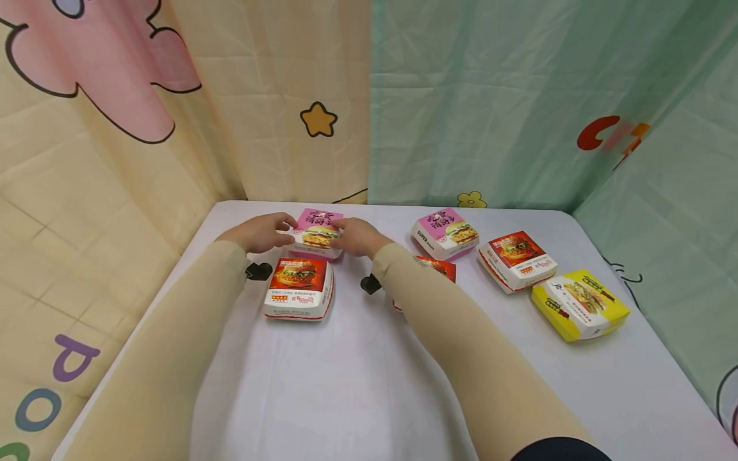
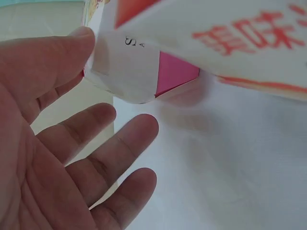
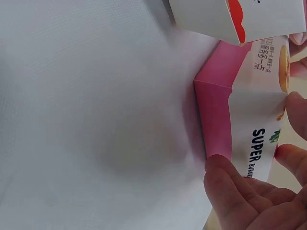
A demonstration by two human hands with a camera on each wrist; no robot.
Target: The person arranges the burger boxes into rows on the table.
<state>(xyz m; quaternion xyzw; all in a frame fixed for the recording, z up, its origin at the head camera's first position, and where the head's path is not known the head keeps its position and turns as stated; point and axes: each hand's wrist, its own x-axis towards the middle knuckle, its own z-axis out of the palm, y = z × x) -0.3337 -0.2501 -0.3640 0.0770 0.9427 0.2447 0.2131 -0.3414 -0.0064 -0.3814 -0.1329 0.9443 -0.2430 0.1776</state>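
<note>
A pink-and-white burger box point(image 1: 316, 232) lies at the back left of the table between my two hands. My left hand point(image 1: 262, 232) is at its left side; in the left wrist view the thumb point(image 2: 79, 45) reaches the box's edge while the other fingers spread apart below it. At the right side is my right hand point(image 1: 360, 237), fingertips point(image 3: 219, 165) against the box wall marked SUPER. Just in front stands a red-and-white burger box point(image 1: 300, 288), untouched by either hand.
On the right are a second pink burger box point(image 1: 445, 233), a red-and-white one point(image 1: 517, 261) and a yellow one point(image 1: 580, 305). Another red-topped box point(image 1: 439, 267) is partly hidden under my right forearm. Printed curtains point(image 1: 461, 96) enclose the white table point(image 1: 323, 397).
</note>
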